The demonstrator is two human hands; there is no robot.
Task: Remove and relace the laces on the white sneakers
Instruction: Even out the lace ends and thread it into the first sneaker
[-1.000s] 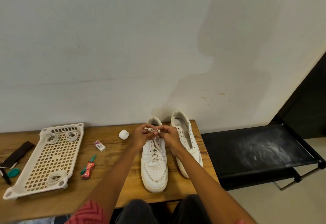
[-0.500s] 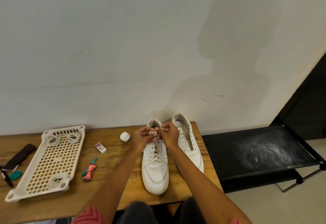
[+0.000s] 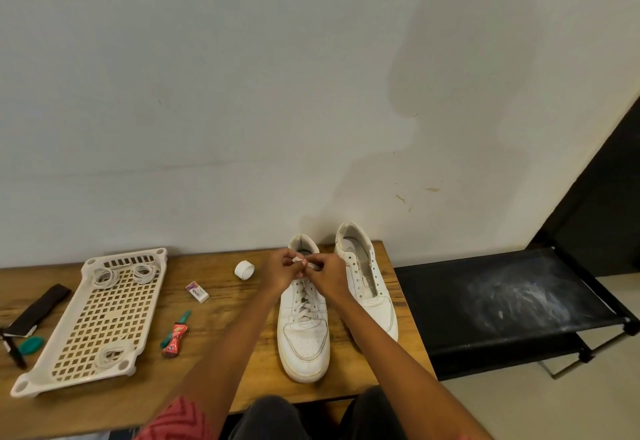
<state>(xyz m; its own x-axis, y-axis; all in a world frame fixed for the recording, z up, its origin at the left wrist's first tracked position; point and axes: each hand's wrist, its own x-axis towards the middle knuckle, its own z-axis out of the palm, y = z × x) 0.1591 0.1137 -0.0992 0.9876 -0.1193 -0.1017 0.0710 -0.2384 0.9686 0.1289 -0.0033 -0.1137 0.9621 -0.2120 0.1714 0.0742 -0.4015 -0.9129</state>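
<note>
Since 1.0 s ago: both hands drawn tighter together over collar of laced sneaker (image 3: 304, 318), lace end (image 3: 298, 260) now bunched smaller between fingertips. Everything else unchanged.

Landmark: laced sneaker, on wooden table (image 3: 221, 353), toe toward viewer, heel near wall.

Far left of it, at table edge: black strap (image 3: 38, 308), black marker (image 3: 13, 349), green oval object (image 3: 30, 345). Nearer: cream plastic tray (image 3: 79, 353), perforated, holding three coiled laces (image 3: 105, 277), two at far end, one at near end. Between tray and sneaker: small white eraser (image 3: 197, 292), red-and-green tube (image 3: 176, 334), white tape roll (image 3: 244, 270).

Left hand (image 3: 277, 273) curled, pinching lace end above sneaker's collar. Right hand (image 3: 327, 275) curled, touching left hand, pinching same lace. Lace crossings visible down tongue.

Just right of it, touching or nearly so: second sneaker (image 3: 367, 283), eyelets bare, unlaced. Further right, beside table: black bench (image 3: 502, 304), surface smeared with white dust.
</note>
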